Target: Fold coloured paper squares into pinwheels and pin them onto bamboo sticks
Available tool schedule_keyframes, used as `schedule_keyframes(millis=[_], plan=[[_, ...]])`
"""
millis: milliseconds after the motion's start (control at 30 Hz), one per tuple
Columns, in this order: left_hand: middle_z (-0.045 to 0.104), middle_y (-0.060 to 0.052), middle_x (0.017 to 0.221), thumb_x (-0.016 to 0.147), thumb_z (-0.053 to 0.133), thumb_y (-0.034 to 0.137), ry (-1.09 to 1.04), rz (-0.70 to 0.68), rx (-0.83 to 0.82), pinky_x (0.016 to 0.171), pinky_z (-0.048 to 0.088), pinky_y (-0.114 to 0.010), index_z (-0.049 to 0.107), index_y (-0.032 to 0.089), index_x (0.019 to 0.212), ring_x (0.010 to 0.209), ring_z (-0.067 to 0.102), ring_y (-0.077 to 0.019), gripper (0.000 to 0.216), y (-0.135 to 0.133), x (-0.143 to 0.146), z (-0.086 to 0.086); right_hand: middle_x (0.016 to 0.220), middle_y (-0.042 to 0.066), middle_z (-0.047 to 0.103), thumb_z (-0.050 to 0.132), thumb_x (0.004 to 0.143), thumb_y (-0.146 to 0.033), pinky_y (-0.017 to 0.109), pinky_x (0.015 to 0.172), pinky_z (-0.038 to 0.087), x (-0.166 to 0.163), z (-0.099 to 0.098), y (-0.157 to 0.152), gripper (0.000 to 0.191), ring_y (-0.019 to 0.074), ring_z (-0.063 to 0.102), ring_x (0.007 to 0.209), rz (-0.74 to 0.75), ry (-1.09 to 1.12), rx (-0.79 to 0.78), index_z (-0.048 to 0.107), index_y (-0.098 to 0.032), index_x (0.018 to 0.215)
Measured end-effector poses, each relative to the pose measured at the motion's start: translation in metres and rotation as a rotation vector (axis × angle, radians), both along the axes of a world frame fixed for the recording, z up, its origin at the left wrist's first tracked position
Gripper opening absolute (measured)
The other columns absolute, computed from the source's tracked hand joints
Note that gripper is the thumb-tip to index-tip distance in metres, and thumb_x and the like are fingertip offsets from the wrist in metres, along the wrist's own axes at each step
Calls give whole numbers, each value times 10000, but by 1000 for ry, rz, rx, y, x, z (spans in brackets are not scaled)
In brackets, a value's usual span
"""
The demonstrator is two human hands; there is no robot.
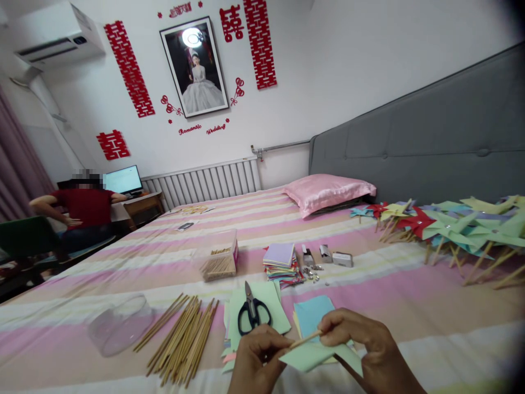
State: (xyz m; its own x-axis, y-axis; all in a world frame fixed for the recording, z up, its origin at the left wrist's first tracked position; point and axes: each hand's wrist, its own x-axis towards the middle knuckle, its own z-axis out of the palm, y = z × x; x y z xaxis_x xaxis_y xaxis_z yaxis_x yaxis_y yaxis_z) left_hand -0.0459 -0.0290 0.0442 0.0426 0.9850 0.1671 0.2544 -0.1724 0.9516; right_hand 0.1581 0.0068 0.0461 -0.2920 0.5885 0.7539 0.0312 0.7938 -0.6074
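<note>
Low in the head view, my left hand [258, 358] and my right hand [361, 342] are closed together on a thin wooden stick [305, 339] and a folded light green paper piece [311, 355]. Each hand pinches one end of the stick, with the paper hanging just under it. Black-handled scissors [252, 313] lie on green paper sheets [270, 306] just beyond my left hand. A blue paper sheet [314, 314] lies beyond my right hand.
Several wooden sticks [184, 339] lie left of the scissors, beside a clear plastic tub [118, 325]. A stack of coloured paper [281, 262], a stick box [219, 262] and small metal parts [324, 257] sit mid-bed. Finished pinwheels [455, 224] pile at right. A person [82, 210] sits at a far-left desk.
</note>
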Motion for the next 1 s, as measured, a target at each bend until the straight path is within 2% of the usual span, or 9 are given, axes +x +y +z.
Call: schedule_keyframes(millis=[467, 767, 1000], plan=[[571, -61, 659, 654, 692, 262, -6, 25, -22, 563, 335, -263, 765, 171, 718, 631, 503, -181, 132, 1, 3, -2, 773, 39, 661, 633, 705, -65, 180, 597, 519, 2, -1, 1, 133, 142, 661, 663, -35, -34, 25, 645, -192, 743], [568, -49, 641, 655, 645, 144, 3, 15, -27, 549, 323, -252, 765, 172, 688, 626, 501, -175, 127, 1, 7, -2, 769, 33, 653, 609, 722, -51, 198, 603, 509, 2, -5, 3, 154, 145, 646, 682, -62, -62, 46, 611, -197, 770], [572, -46, 627, 651, 670, 183, -30, 20, -22, 571, 340, -248, 760, 164, 658, 627, 519, -174, 92, 1, 10, -3, 742, 19, 639, 571, 772, -87, 212, 615, 489, 2, -7, 2, 116, 144, 618, 686, -87, -78, 3, 574, -201, 790]])
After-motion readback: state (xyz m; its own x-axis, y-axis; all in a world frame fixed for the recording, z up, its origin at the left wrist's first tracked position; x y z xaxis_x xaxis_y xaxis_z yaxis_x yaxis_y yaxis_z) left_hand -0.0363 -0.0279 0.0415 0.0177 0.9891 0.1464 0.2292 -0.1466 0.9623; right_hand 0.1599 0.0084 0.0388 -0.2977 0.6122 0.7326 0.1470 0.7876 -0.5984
